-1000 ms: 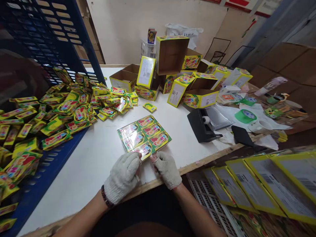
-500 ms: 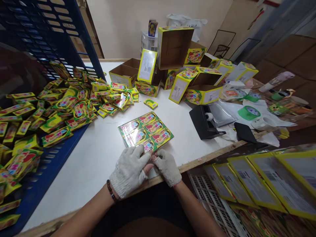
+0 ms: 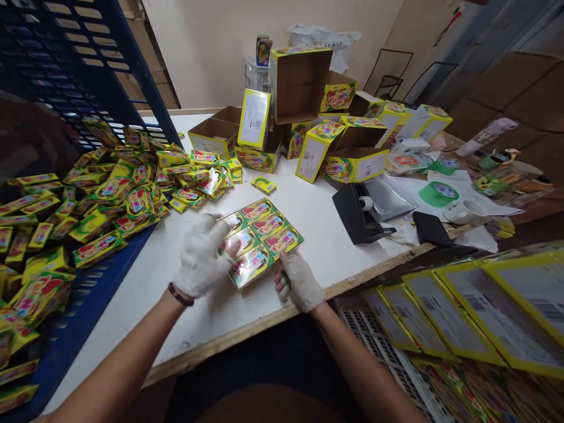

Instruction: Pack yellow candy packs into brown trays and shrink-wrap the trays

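A flat block of several small yellow-green candy boxes (image 3: 259, 238), set side by side under a shiny clear surface, lies on the white table in front of me. My left hand (image 3: 200, 255), in a white fingerless glove, is at the block's left side with its fingers apart and the thumb over the boxes; it is slightly blurred. At the near right edge, my right hand (image 3: 300, 282), gloved the same way, has its fingers curled. One fingertip reaches the block's edge; whether anything is inside the curled fingers is hidden.
Loose candy boxes (image 3: 136, 200) spill from a blue plastic crate (image 3: 101, 294) on the left. A single box (image 3: 264, 185) lies beyond the block. Open display cartons (image 3: 302, 85) are stacked behind. A black tape dispenser (image 3: 356, 212) and green tape (image 3: 438, 194) are right; more cartons (image 3: 473, 308) stand lower right.
My left hand has moved left and away from my right hand, and its fingers have spread. My right hand stays by the block's near edge. The block's near row shows more fully.
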Action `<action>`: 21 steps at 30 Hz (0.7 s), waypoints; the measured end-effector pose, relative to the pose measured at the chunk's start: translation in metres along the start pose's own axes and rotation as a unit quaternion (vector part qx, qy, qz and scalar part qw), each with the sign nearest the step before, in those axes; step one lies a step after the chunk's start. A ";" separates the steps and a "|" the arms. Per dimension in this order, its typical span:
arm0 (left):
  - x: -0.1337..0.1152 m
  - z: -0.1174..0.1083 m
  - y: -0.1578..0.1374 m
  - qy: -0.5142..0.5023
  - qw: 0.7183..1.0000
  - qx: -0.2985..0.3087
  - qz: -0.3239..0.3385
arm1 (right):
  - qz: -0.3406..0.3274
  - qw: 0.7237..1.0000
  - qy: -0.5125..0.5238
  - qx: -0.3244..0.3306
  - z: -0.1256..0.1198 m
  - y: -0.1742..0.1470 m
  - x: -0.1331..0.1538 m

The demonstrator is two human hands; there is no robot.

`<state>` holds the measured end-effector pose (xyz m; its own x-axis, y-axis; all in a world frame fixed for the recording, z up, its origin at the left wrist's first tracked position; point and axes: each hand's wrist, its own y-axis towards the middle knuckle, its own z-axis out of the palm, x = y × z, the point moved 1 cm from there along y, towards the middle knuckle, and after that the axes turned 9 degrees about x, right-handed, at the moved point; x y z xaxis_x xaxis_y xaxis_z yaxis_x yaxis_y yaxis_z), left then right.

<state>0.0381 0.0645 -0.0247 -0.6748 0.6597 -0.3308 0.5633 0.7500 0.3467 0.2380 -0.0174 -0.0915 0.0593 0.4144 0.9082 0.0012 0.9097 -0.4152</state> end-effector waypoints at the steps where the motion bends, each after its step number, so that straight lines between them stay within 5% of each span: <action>1: 0.017 -0.003 0.001 0.015 1.000 -0.020 -0.016 | -0.009 0.999 -0.039 0.000 -0.006 0.008 0.007; 5: 0.044 0.010 -0.019 -0.032 0.999 0.009 0.004 | -0.031 0.985 -0.167 -0.020 -0.037 0.049 0.043; 9: 0.007 0.040 -0.064 -0.047 0.996 -0.033 0.074 | -0.049 0.980 -0.181 -0.073 -0.054 0.067 0.059; 13: -0.022 0.053 -0.083 -0.032 0.988 -0.100 0.111 | -0.081 0.970 -0.203 -0.111 -0.075 0.041 0.047; 15: -0.026 0.049 -0.079 -0.005 0.985 -0.103 0.135 | -0.137 0.939 -0.249 -0.194 -0.104 0.020 0.043; 17: -0.025 0.041 -0.070 0.004 0.986 -0.084 0.144 | -0.186 0.879 -0.297 -0.323 -0.145 -0.001 0.046; 19: -0.023 0.036 -0.062 -0.010 0.991 -0.060 0.122 | -0.182 0.830 -0.309 -0.426 -0.189 -0.017 0.053; 21: -0.022 0.036 -0.057 -0.046 0.993 -0.049 0.093 | -0.148 0.822 -0.300 -0.460 -0.228 -0.024 0.060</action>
<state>0.0373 0.0089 -0.0688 -0.5144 0.7910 -0.3311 0.6211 0.6099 0.4921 0.4687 -0.0204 -0.0392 -0.5822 0.3677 0.7251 0.6987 0.6823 0.2151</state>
